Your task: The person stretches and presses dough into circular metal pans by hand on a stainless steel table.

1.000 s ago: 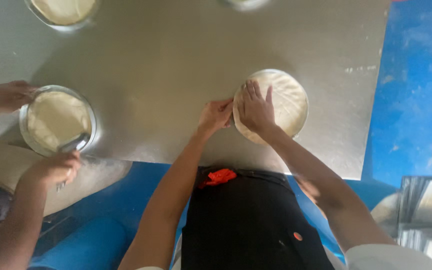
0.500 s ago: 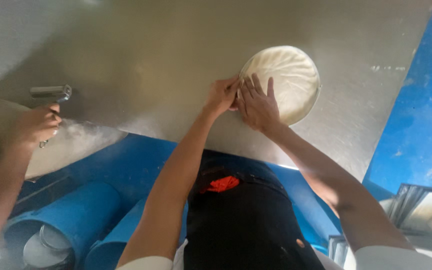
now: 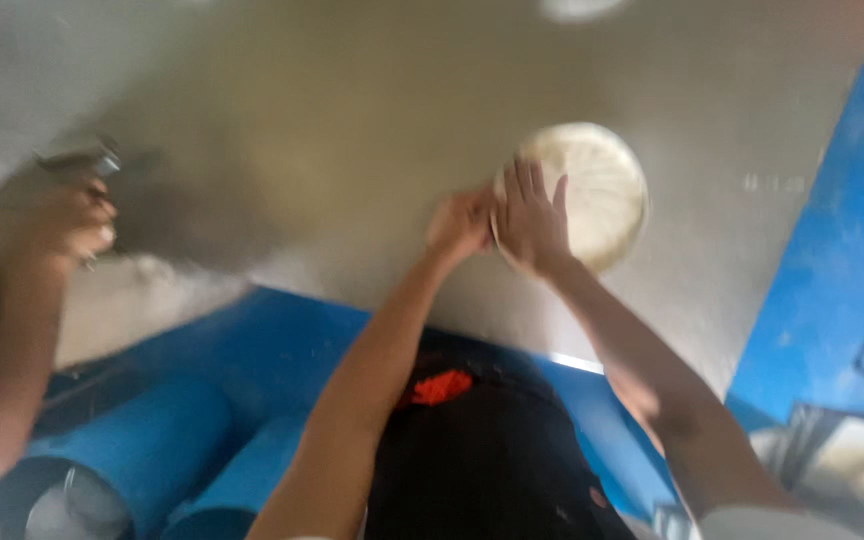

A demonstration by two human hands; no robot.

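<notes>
Dough disc (image 3: pixel 592 190) pressed flat on the table (image 3: pixel 352 120).
Right hand (image 3: pixel 532 225) spread open on it, left hand (image 3: pixel 460 225) at its rim, grip unclear; press evenly.

No packages, labels, signs or screens show anywhere in the frame — not on the grey surface at top. None appear among the blue shapes below either.

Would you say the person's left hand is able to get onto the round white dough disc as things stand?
Probably yes: the left hand sits at the edge of the dough disc, beside the right hand; nothing lies between.
</notes>
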